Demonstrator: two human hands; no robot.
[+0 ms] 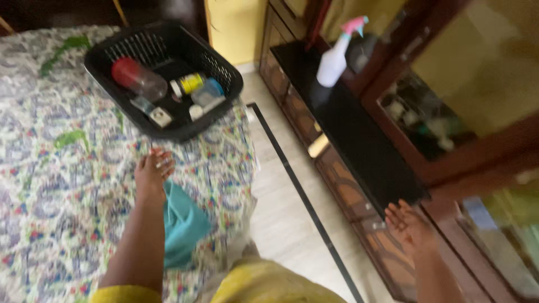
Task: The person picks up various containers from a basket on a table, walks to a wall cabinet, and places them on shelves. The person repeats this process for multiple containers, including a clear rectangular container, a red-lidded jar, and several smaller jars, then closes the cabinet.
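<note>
My left hand (151, 171) rests flat on a floral tablecloth (50, 185), fingers spread and holding nothing. Just to its right a teal cloth (184, 224) lies on the table against my forearm. Beyond the fingertips stands a black plastic basket (224, 76). My right hand (409, 223) hangs open, palm up, in front of a wooden cabinet (359, 207) and touches nothing.
The basket holds a clear jar with a red lid (136, 77), a small yellow bottle (190, 83) and other small items. A white spray bottle with a pink trigger (334, 59) stands on the cabinet's black top (359, 140). Glass-fronted doors rise behind. Pale tiled floor (283, 213) separates table and cabinet.
</note>
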